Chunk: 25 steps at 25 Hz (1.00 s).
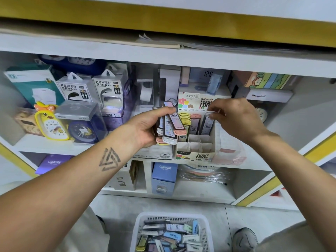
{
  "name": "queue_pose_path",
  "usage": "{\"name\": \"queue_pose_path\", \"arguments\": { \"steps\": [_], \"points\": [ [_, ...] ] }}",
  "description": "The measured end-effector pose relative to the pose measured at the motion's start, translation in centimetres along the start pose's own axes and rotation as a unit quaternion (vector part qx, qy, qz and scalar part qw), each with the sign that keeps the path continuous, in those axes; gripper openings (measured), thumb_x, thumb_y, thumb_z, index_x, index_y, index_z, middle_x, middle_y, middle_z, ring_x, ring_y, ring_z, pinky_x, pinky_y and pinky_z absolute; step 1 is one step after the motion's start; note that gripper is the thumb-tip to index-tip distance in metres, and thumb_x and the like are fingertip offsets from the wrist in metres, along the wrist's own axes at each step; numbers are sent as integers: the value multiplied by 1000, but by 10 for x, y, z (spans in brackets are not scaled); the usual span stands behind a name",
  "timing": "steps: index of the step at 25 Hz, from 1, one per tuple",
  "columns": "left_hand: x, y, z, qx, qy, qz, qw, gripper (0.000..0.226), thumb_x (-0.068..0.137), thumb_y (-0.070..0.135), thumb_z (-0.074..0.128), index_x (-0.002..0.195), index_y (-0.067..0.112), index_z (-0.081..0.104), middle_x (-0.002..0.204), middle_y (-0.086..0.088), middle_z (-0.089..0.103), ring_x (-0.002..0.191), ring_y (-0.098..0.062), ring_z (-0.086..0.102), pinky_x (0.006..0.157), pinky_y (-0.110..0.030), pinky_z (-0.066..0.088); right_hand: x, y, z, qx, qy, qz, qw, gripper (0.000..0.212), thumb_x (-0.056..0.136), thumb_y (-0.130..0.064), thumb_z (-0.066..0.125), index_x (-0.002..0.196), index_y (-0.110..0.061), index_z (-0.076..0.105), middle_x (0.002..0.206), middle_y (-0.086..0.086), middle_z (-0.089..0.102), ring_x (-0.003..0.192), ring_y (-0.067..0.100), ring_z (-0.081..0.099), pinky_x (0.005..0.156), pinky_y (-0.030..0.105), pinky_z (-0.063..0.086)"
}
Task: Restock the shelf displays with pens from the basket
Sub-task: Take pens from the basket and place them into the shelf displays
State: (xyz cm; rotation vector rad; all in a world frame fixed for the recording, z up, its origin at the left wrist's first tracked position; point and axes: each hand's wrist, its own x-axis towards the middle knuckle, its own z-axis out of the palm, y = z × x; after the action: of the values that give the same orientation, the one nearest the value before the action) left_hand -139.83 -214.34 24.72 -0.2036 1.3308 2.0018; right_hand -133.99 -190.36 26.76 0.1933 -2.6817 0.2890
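On the middle shelf at far left I see a yellow duck-shaped alarm clock beside a dark blue round clock, with two boxed power banks standing behind them. My left hand is raised before the shelf, fingers and thumb curled around a fanned bundle of slim lead cases; their long axes run roughly upright, leaning slightly, and the pink and white capped ends of the front ones point down. Just right of it stands the white cardboard display box, its back card printed "0.7 mm HB" and "100". Yellow and pink cases stand upright in its rear slots, while the front dividers hold nothing I can make out. My right hand reaches to the box's right rear corner, thumb and fingertips pinching the top of a single dark-bodied case, which stands nearly vertical with its lower end in a slot. Lower down, a blue "CRUHRE" box sits on the shelf beneath. On the floor, between my feet, is the white plastic basket, with more cases heaped inside at all angles. A grey shoe shows at its right.
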Motion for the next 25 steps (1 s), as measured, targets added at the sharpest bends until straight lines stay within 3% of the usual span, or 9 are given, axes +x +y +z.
{"name": "queue_pose_path", "arguments": {
  "steps": [5, 7, 8, 10, 12, 14, 18, 22, 25],
  "points": [
    [-1, 0, 2, 12, -7, 4, 1000, 33, 70, 11, 81, 102, 7, 73, 105, -16, 75, 93, -29, 74, 77, -46, 61, 0, -7, 9, -50, 14, -31, 998, 12, 94, -14, 64, 99, -10, 74, 97, 4, 74, 85, 28, 66, 68, 40, 54],
    [-3, 0, 3, 10, -9, 9, 1000, 36, 71, 10, 80, 105, 5, 72, 106, -17, 75, 93, -30, 74, 74, -47, 61, 1, -19, 9, 64, 7, 2, 998, 9, 94, -18, 67, 93, -12, 75, 87, 0, 75, 72, 17, 64, 65, 30, 51],
    [-3, 0, 3, 9, -9, 13, 1000, 39, 71, 10, 80, 109, 4, 71, 106, -17, 74, 93, -30, 74, 73, -47, 61, 1, -27, 8, 182, -32, 47, 982, 9, 93, -22, 69, 92, -14, 74, 82, -2, 75, 68, 13, 64, 62, 26, 49],
    [-5, -1, 4, 0, -7, 20, 1000, 46, 73, 10, 79, 117, 3, 68, 109, -19, 73, 93, -31, 73, 72, -46, 61, -2, -45, 5, 413, -153, 139, 887, 21, 87, -30, 75, 96, -12, 67, 80, 4, 76, 67, 20, 69, 57, 25, 51],
    [-6, -2, 6, -8, -11, 27, 1000, 42, 79, 12, 77, 118, 4, 68, 110, -19, 73, 94, -31, 73, 73, -45, 61, -5, -56, 5, 518, -219, 180, 807, 31, 80, -19, 81, 102, -8, 61, 82, 12, 76, 71, 30, 72, 61, 32, 57],
    [-6, -1, 6, -8, -11, 30, 999, 28, 81, 15, 76, 107, 5, 71, 100, -17, 75, 84, -27, 75, 66, -42, 61, -4, -57, 3, 549, -191, 199, 789, 28, 81, -1, 78, 104, -8, 64, 81, 14, 73, 72, 30, 72, 63, 34, 60],
    [-7, 1, 1, 9, 23, 19, 999, 10, 82, 15, 77, 82, 8, 71, 71, -10, 74, 57, -20, 71, 47, -31, 56, 4, -29, -12, 473, -59, 205, 855, 30, 91, 2, 62, 106, -20, 77, 90, 3, 75, 65, 12, 56, 55, 25, 46],
    [-9, 1, 1, 14, 22, 13, 1000, 16, 84, 7, 72, 68, 6, 72, 65, -10, 72, 52, -20, 69, 46, -29, 55, 4, -5, -21, 309, -48, 119, 942, 28, 89, -2, 66, 101, -27, 71, 90, -4, 71, 63, 1, 54, 55, 14, 44],
    [-10, 0, 4, 13, 19, 11, 1000, 12, 84, 3, 71, 73, 5, 71, 66, -11, 72, 52, -21, 70, 45, -30, 55, 2, -6, -9, 149, -14, 52, 987, 26, 84, -9, 76, 97, -28, 64, 83, -15, 65, 72, -2, 58, 63, 8, 45]
  ]
}}
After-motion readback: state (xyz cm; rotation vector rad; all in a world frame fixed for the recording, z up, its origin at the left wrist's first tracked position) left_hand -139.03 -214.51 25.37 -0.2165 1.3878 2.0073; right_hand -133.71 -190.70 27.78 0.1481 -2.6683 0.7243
